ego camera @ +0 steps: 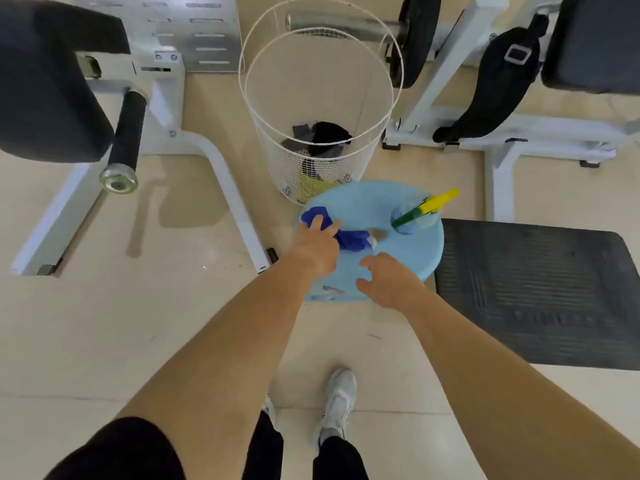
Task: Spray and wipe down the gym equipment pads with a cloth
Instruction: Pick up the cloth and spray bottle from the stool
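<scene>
Head view. Shows left hand (317,249) reaching onto blue cloth (351,239), fingertips laid over the crumpled end. Cannot tell if pinched or only touched. Shows right hand (388,282) apart from left, hovering over near edge of light blue stool (420,261), fingers loosely curled, holding nothing.

Puts cloth on stool top, left side, stretched toward the middle. Puts spray bottle (414,216) on same stool top, far right part, clear body with green neck and yellow nozzle pointing away to the right. Well apart from both hands.

Has white wire basket (311,98) just behind stool, dark and yellow fabric at the bottom. Has black gym pad (48,84) far left on white frame, black roller handle (129,129) beside it. Has second black pad (595,43) top right, black bag (495,84) leaning on white frame next to it. Has black rubber mat (540,292) on floor right of stool, touching or just beside it. Shows white shoe (341,396) on beige tile floor at bottom, dark trouser legs below
</scene>
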Tool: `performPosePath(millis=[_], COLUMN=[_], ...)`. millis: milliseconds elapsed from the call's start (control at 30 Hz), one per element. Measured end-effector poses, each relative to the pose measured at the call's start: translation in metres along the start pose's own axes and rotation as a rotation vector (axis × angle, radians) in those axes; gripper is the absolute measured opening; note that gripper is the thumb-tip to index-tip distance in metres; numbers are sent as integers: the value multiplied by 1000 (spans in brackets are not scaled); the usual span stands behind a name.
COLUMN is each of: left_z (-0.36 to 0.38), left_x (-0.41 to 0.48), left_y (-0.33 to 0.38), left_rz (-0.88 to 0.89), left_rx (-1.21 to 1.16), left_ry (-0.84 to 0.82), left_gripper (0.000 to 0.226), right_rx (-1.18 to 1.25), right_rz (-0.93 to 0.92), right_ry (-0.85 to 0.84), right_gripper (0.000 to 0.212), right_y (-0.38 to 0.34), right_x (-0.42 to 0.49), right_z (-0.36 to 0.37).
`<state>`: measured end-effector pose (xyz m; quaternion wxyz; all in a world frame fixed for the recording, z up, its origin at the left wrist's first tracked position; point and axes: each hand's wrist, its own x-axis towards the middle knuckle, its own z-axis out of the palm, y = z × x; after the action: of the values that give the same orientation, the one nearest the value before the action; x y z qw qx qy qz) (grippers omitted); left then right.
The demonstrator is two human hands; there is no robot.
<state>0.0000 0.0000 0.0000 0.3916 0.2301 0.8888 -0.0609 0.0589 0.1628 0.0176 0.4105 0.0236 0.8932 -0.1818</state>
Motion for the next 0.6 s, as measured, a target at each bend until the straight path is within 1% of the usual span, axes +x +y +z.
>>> performPosePath(millis=[33, 100, 200, 267, 300, 333, 400, 433, 500, 533, 567, 600], left_z=[3, 12, 21, 26, 31, 36, 43, 46, 46, 44, 43, 41], left_x=[4, 10, 12, 5, 2, -3, -18, -24, -41, -49, -56, -61], left_y=[0, 1, 2, 0, -2, -3, 0, 3, 13, 18, 22, 25], left_rz=[-2, -19, -23, -22, -28, -46, -92, -98, -68, -52, -49, -63], left_rx=[56, 79, 81, 29, -64, -223, -651, -880, -1306, -1485, -1627, -1736], left_ry=[-23, 9, 134, 216, 254, 281, 304, 317, 305, 278, 251, 223], left_gripper=[36, 35, 33, 32, 32, 33, 35, 33, 35, 36, 35, 32], right_rx=[0, -5, 11, 61, 105, 171, 356, 483, 838, 1011, 1125, 1175], right_rz=[7, 15, 35, 37, 47, 58, 92, 105, 98, 81, 66, 51], right_ry=[3, 5, -5, 0, 5, 15, 50, 69, 98, 113, 125, 135], right_gripper=[52, 52, 51, 50, 51, 51, 52, 52, 48, 45, 40, 35], right_y=[1, 5, 9, 11, 11, 11, 6, 2, -6, -10, -14, -17], right_x=[3, 7, 8, 2, -1, -3, -8, -10, -15, -17, -21, -25], right_z=[3, 7, 16, 21, 24, 27, 31, 31, 32, 32, 30, 27])
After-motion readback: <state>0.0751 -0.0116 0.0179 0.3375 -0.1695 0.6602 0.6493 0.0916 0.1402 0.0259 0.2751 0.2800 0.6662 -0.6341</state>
